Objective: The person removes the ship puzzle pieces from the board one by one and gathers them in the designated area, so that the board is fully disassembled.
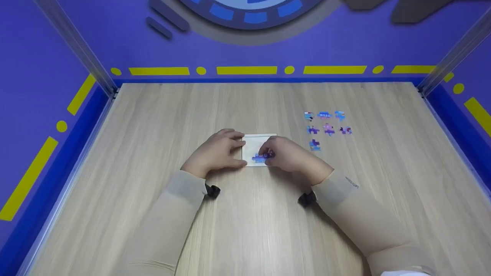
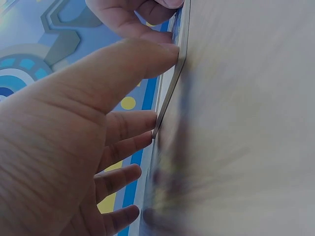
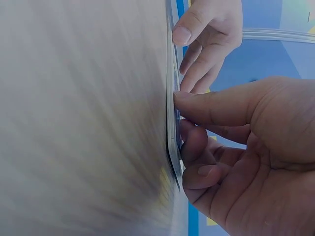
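A small white puzzle tray [image 1: 251,147] lies flat on the table between the hands. My left hand [image 1: 220,151] rests at its left edge, thumb at the near corner and fingers spread, fairly straight, along the side. Over the tray's right part, my right hand [image 1: 289,153] has its fingers curled and pinches a purple jigsaw piece [image 1: 271,153]. Just left of those fingertips, blue and purple jigsaw pieces [image 1: 258,158] lie in the tray near its front edge. In the right wrist view, the thumb and curled fingers of the right hand [image 3: 231,142] come down at the tray's rim [image 3: 171,98], partly hiding the piece.
Several loose jigsaw pieces [image 1: 328,129] lie in rows on the wooden table [image 1: 238,218], right of the tray and farther back. Blue-purple walls [image 1: 245,53] with yellow markings border the table at the back and sides.
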`<state>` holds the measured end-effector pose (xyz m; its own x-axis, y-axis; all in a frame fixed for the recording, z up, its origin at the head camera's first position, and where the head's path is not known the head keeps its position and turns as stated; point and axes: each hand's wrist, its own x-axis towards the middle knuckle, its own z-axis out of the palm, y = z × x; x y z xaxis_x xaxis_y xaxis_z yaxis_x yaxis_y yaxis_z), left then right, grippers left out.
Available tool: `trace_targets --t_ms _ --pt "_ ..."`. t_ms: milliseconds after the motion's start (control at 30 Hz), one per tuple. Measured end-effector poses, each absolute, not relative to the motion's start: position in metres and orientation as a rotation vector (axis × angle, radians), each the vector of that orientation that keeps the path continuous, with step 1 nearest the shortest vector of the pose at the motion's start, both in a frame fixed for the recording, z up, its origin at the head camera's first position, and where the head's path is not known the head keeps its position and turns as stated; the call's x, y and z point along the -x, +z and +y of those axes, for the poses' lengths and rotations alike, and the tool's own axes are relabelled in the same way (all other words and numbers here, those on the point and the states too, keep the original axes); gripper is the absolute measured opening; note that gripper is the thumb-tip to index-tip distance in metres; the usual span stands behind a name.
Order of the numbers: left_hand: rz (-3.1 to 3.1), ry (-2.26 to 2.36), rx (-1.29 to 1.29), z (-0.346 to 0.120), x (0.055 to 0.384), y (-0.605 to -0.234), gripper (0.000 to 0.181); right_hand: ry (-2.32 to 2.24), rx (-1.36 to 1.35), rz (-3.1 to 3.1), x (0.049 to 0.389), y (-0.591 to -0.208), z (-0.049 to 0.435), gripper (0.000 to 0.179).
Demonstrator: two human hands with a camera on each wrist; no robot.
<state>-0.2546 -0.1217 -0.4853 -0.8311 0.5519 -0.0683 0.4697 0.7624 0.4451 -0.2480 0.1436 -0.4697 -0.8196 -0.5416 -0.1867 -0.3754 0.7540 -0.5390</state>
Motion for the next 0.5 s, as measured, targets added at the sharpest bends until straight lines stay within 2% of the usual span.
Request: trace_targets --t_ms 500 --pt "2.759 0.616 -0.810 -0.1221 0.2545 -0.4857 0.078 -0.753 0.667 2.618 0.2490 -0.4710 0.1432 0.027"
